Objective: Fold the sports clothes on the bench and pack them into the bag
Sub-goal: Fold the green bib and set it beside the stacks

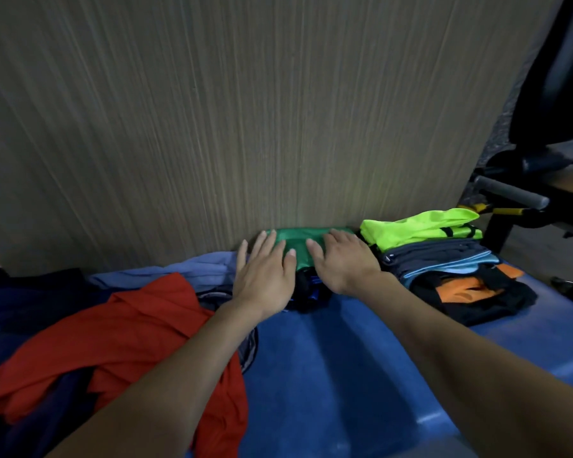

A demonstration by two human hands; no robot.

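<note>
A folded green garment [300,246] lies on the blue bench [328,358] against the wall. My left hand [265,272] lies flat with straight fingers on its left part. My right hand [341,262] presses flat on its right part. Dark cloth [306,294] sits under the green piece. A stack of folded clothes [444,259] stands to the right, with a neon yellow garment [420,228] on top and an orange and black piece [467,292] at the bottom. A loose red shirt [119,338] lies at the left. No bag shows in the view.
A wood-grain wall [245,110] rises right behind the bench. A light blue garment [179,269] and dark navy clothes [37,299] lie at the left. Black gym equipment with a grey padded bar [510,193] stands at the right.
</note>
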